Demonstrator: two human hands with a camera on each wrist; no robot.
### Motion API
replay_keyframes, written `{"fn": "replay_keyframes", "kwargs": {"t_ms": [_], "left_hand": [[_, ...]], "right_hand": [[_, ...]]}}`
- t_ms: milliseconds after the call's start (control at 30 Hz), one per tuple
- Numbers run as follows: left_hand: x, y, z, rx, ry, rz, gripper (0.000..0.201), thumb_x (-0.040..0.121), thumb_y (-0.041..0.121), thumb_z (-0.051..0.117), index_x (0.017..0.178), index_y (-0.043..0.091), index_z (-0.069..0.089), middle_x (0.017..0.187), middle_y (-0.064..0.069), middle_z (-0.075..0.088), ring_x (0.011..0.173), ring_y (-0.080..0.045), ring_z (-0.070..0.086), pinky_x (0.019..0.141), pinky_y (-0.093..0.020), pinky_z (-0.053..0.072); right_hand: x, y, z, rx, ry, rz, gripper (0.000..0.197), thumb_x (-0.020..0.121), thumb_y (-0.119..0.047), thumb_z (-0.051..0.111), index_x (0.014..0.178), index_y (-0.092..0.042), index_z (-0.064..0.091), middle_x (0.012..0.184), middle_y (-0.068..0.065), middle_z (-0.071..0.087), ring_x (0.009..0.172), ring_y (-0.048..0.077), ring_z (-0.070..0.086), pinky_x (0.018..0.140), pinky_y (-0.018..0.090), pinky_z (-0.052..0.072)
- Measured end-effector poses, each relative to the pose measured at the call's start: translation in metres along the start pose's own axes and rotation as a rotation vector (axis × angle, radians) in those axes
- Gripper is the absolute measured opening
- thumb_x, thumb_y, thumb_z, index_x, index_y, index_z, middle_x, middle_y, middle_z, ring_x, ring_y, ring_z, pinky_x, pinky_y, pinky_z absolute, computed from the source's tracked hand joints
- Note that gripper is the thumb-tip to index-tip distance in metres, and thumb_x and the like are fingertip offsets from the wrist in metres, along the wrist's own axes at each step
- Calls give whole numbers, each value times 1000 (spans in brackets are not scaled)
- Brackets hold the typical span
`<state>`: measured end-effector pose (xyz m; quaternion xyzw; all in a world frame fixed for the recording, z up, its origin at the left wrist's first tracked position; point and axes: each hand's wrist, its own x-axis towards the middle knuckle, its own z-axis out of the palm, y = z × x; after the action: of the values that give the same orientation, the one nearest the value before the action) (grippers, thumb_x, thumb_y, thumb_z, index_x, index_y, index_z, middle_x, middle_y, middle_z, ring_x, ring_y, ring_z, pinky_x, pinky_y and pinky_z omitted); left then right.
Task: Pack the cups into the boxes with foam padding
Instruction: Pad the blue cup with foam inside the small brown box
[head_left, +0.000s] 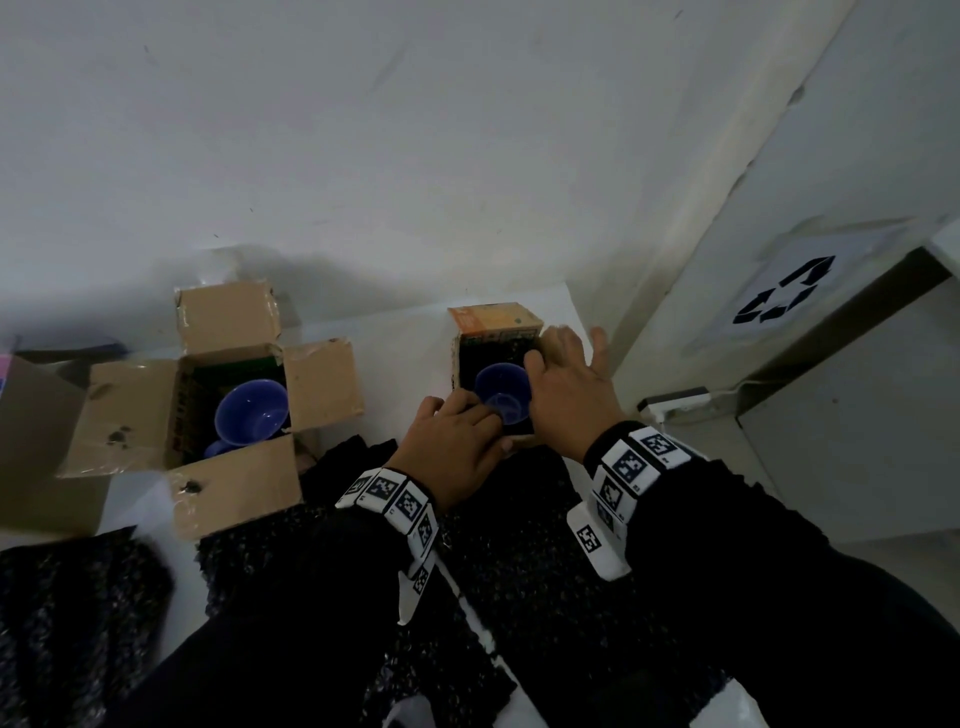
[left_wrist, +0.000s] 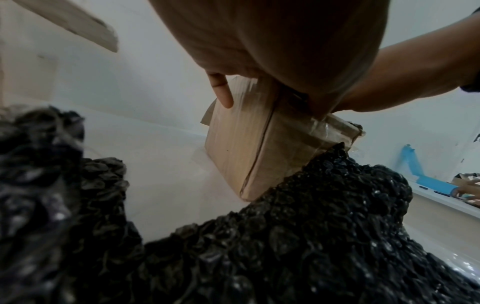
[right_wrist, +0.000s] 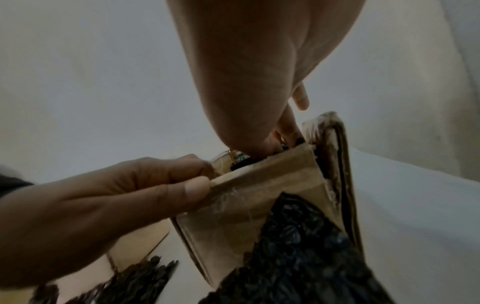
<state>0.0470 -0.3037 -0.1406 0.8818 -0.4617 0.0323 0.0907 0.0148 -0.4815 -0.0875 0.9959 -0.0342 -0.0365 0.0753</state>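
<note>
A small cardboard box (head_left: 493, 325) stands on the white table (head_left: 395, 353) with a blue cup (head_left: 501, 387) inside, black foam around it. My left hand (head_left: 467, 421) pinches the box's near left rim, thumb (right_wrist: 192, 189) on the outside. My right hand (head_left: 563, 374) lies over the right side. Its thumb and one finger go down inside beside the cup while the other fingers spread straight past the wall. In the left wrist view the small box (left_wrist: 246, 148) leans on black foam (left_wrist: 285, 236). A larger open box (head_left: 130, 400) at left holds another blue cup (head_left: 252, 410).
Black foam sheets (head_left: 519, 545) cover the table's near part under my arms. A third cardboard box (head_left: 36, 431) sits at the far left edge. The wall runs close behind the boxes. Right of the table are a recycling bin (head_left: 784, 296) and a power strip (head_left: 675, 402).
</note>
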Motion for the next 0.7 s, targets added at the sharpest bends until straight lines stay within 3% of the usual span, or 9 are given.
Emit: {"fn": "replay_keyframes", "kwargs": {"t_ms": [67,167,300,467,567,633,700], "left_hand": [[0,0,0,-7,-2,0,41,97,50,29,99,24,61,108,10,64,110,-20,47,79,-37,34],[-1,-1,-1,-24,4,7,40,97,49,30,98,25,62,113,9,62,110,-20,47,78,-36,34],[-4,3,-2,-4,100,-18,33,95,45,40,92,24,64,115,-1,53,102,-24,46,79,-37,34],[-3,0,-5,14,97,-9,37,95,45,38,88,28,70,95,9,58,98,-21,47,82,-39,30],[-4,-3,-11,-41,89,-6,30,95,40,38,98,28,65,92,11,63,98,-20,52,85,-41,30],[-6,-5,-15,-64,111,2,23,94,38,40,99,28,59,91,11,66,98,-18,54,88,-42,32],[-6,-6,-16,-13,102,14,27,96,42,38,90,28,61,88,11,66,98,-17,56,90,-43,33]], "right_hand": [[8,4,-2,41,-29,40,26,86,-14,43,112,-18,44,134,10,46,138,34,23,111,59,-7],[24,9,-6,57,-60,54,20,87,-12,48,101,-25,56,119,3,56,125,30,37,111,60,2],[28,7,-9,-40,-1,49,16,87,-19,53,87,-28,66,107,-1,62,122,31,33,101,54,9],[14,2,0,-91,52,11,24,88,-19,45,98,-21,66,108,1,63,125,30,34,104,51,0],[11,2,7,-10,57,8,36,85,-25,46,120,-19,50,120,7,59,129,31,33,105,56,-18],[9,5,13,14,52,-12,31,90,-30,42,118,-18,48,125,8,56,134,30,28,105,58,-22],[9,11,18,26,36,-10,28,96,-40,39,110,-21,53,136,8,51,140,29,24,105,59,-22]]}}
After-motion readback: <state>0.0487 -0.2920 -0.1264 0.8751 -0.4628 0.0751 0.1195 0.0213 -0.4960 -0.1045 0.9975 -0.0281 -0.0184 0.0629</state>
